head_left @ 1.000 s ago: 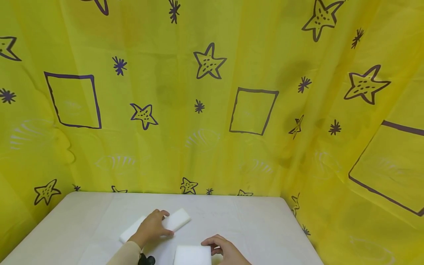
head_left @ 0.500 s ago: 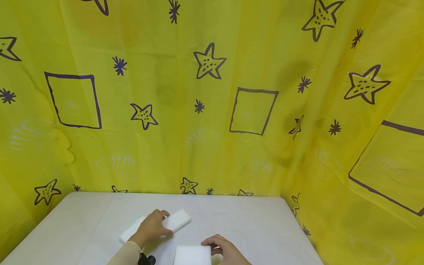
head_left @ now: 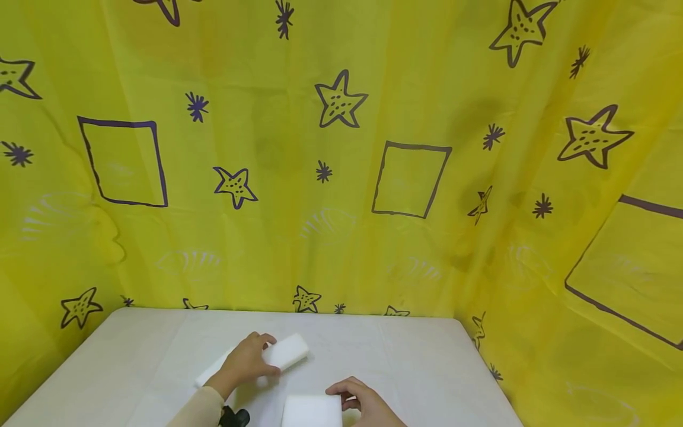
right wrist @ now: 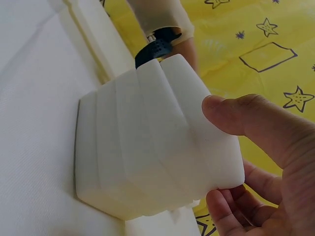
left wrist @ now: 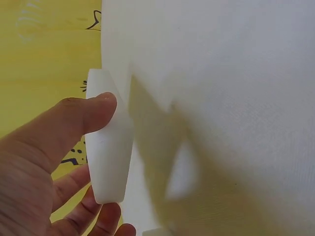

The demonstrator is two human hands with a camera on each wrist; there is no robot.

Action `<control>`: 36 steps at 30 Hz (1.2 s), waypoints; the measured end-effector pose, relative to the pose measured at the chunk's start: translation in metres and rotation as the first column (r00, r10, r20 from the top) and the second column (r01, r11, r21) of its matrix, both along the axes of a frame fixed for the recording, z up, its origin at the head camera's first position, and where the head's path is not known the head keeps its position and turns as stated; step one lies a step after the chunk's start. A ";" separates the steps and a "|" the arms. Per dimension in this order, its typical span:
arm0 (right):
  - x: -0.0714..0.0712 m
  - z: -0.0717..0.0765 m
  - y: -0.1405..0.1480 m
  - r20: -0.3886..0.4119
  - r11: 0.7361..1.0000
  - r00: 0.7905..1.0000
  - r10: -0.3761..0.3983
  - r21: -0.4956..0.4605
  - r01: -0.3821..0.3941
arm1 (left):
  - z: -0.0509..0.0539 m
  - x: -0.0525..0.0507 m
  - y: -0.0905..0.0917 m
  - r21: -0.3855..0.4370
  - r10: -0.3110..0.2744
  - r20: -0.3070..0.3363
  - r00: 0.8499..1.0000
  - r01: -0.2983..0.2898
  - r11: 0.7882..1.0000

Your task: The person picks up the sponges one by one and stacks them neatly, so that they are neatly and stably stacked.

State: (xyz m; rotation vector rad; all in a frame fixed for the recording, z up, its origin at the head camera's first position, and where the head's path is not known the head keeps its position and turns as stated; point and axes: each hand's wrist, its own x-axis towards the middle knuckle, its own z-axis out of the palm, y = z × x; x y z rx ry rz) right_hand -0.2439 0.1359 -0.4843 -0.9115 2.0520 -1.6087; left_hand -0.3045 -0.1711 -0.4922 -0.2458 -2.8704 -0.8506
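In the head view my left hand pinches a white sponge block between thumb and fingers. The left wrist view shows this sponge tilted above the tabletop, its shadow beside it. My right hand is at a stack of white sponge blocks at the front edge of the view. Seen from the right wrist, several sponges lie on one another in this stack, and the thumb and fingers grip the top one. Another white sponge lies partly hidden behind my left forearm and hand.
The white table has rounded far corners. Yellow sheeting printed with starfish and frames hangs behind it and at both sides. A dark device is strapped at my left wrist.
My left hand has risen slightly with the sponge in it, and the sponge is tilted more. The head view has shifted a little. My right hand stays on the stack.
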 end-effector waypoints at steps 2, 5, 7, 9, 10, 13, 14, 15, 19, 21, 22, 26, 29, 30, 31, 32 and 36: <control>0.000 -0.001 0.001 0.010 1.000 1.000 -0.004 0.005 0.004 | 0.003 0.002 0.001 0.009 -0.004 -0.005 1.000 0.004 1.000; 0.000 -0.002 0.001 0.020 1.000 1.000 -0.011 0.007 0.011 | 0.007 0.005 0.001 0.020 -0.012 -0.011 1.000 0.013 1.000; 0.000 -0.001 0.001 0.023 1.000 1.000 -0.014 0.007 0.014 | 0.007 0.005 0.001 0.024 -0.019 -0.012 1.000 0.019 1.000; 0.000 -0.001 0.000 0.025 1.000 0.999 -0.019 0.010 0.019 | 0.008 0.006 0.001 0.030 -0.028 -0.009 1.000 0.028 0.999; 0.000 0.000 0.000 0.028 1.000 0.999 -0.022 0.011 0.022 | 0.009 0.006 0.001 0.035 -0.033 -0.006 0.999 0.033 0.999; 0.000 0.001 -0.001 0.028 0.999 0.999 -0.031 0.019 0.030 | 0.012 0.009 0.002 0.049 -0.051 -0.010 0.999 0.052 0.997; 0.001 0.001 -0.001 0.029 0.999 0.999 -0.033 0.020 0.032 | 0.013 0.010 0.002 0.053 -0.057 -0.015 0.998 0.058 0.997; 0.001 0.002 -0.001 0.027 0.999 0.999 -0.032 0.019 0.032 | 0.014 0.011 0.003 0.055 -0.063 -0.021 0.998 0.064 0.996; 0.002 0.003 0.000 0.013 1.000 1.000 -0.021 0.002 0.021 | 0.018 0.017 0.006 0.057 -0.087 -0.053 0.995 0.090 0.994; 0.002 0.003 0.000 0.010 1.000 1.000 -0.016 -0.006 0.016 | 0.019 0.020 0.007 0.059 -0.099 -0.067 0.993 0.103 0.993; 0.002 0.003 0.000 0.007 1.000 1.000 -0.015 -0.009 0.015 | 0.020 0.022 0.008 0.058 -0.105 -0.074 0.992 0.109 0.992; 0.002 0.001 0.001 0.010 1.000 1.000 -0.016 -0.013 0.016 | 0.025 0.027 0.010 0.054 -0.124 -0.101 0.987 0.130 0.990; 0.001 -0.001 0.001 0.011 1.000 1.000 -0.017 -0.016 0.017 | 0.029 0.029 0.010 0.053 -0.138 -0.111 0.984 0.145 0.988; 0.001 -0.001 0.001 0.014 1.000 1.000 -0.018 -0.016 0.018 | 0.030 0.030 0.010 0.057 -0.143 -0.112 0.983 0.150 0.987; 0.001 -0.001 0.001 0.013 1.000 1.000 -0.019 -0.016 0.019 | 0.031 0.031 0.010 0.060 -0.149 -0.112 0.983 0.156 0.986; 0.001 -0.001 0.001 0.012 1.000 1.000 -0.021 -0.016 0.021 | 0.032 0.031 0.010 0.065 -0.153 -0.111 0.982 0.161 0.985; 0.002 -0.001 0.000 0.018 0.999 0.999 -0.033 -0.013 0.034 | 0.038 0.035 0.012 0.078 -0.176 -0.117 0.977 0.186 0.979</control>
